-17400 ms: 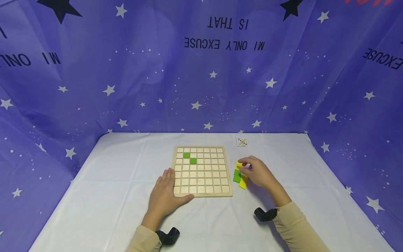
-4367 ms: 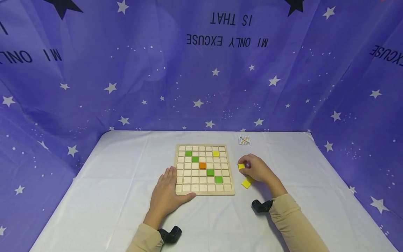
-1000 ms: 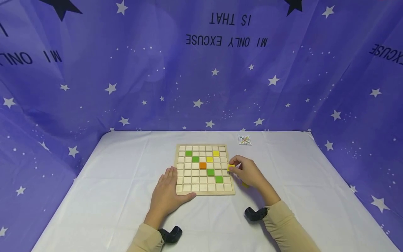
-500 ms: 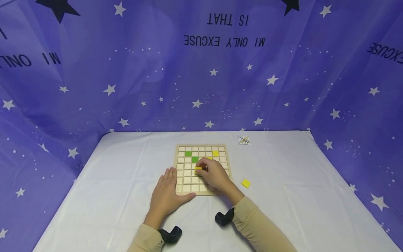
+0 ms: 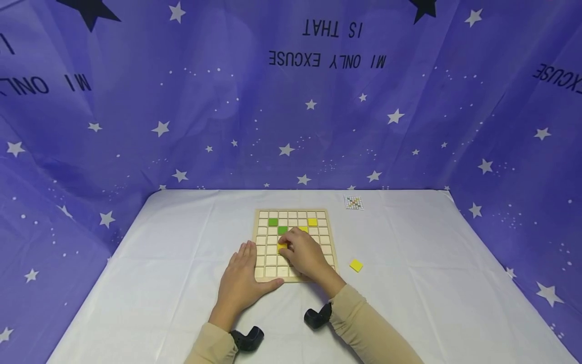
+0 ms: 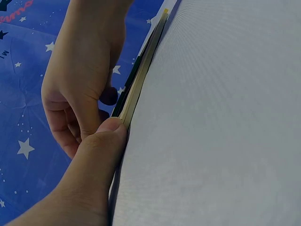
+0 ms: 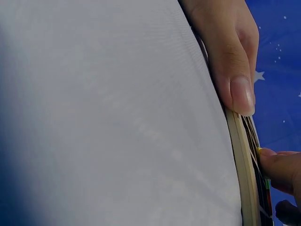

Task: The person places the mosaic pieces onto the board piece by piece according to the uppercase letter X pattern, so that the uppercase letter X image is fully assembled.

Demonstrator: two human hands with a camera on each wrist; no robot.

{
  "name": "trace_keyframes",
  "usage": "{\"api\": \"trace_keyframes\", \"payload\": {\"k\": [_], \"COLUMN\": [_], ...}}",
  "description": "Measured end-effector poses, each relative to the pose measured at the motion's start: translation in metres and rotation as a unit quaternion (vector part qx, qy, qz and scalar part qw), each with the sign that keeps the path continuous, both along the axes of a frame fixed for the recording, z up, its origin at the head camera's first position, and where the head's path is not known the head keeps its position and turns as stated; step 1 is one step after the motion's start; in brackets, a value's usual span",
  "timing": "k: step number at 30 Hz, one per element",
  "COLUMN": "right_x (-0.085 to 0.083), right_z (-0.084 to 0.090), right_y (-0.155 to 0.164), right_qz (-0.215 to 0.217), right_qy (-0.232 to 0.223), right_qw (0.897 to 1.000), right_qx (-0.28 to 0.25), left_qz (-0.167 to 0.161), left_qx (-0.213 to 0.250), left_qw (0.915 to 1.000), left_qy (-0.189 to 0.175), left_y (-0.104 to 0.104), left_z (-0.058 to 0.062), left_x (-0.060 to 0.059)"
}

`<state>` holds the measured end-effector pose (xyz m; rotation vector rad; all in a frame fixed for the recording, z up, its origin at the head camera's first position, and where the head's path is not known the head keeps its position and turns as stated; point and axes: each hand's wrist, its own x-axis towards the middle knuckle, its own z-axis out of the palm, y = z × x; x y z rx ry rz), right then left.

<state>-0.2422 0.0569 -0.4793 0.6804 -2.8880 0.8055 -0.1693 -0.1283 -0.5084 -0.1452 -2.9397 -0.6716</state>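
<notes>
A wooden grid board lies flat on the white table. My left hand rests along its left side with straight fingers, and the left thumb touches the front edge. Over the middle of the grid, my right hand pinches a yellow tile at a cell left of centre. Two green tiles sit in the upper left cells. In the upper right is a yellow tile, with another yellow tile partly covered. The right hand hides the cells beneath it.
One loose yellow tile lies on the table right of the board. Farther back is a small printed pattern card. A purple star-printed cloth hangs behind and beside the white tabletop.
The right hand has carried a yellow tile leftward from beside the board onto the grid. Earlier, several green, orange and yellow tiles appeared in cells. The left hand has stayed in place.
</notes>
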Motion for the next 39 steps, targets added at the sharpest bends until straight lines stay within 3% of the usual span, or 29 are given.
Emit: {"api": "trace_keyframes", "payload": {"k": [8,14,23,31,39], "right_x": [0.005,0.010,0.013,0.012,0.014], "right_z": [0.001,0.006,0.020,0.016,0.010], "right_y": [0.006,0.021,0.083,0.145,0.162], "right_qz": [0.024,0.041,-0.019,-0.047,-0.063], "right_qy": [0.013,0.001,-0.057,-0.082,-0.125], "right_qw": [0.999,0.999,0.998,0.995,0.990], "right_qx": [0.034,0.007,-0.024,0.019,0.013], "left_qz": [0.002,0.007,0.004,0.002,0.002], "left_qx": [0.001,0.006,0.010,0.011,0.011], "left_qw": [1.0000,1.0000,0.9999,0.9999,0.9999], "left_qy": [-0.001,0.003,-0.004,-0.003,-0.001], "left_y": [0.001,0.001,0.000,0.000,0.000], "left_z": [-0.002,-0.005,-0.004,-0.002,-0.002], "left_x": [0.001,0.002,0.001,0.000,0.000]}}
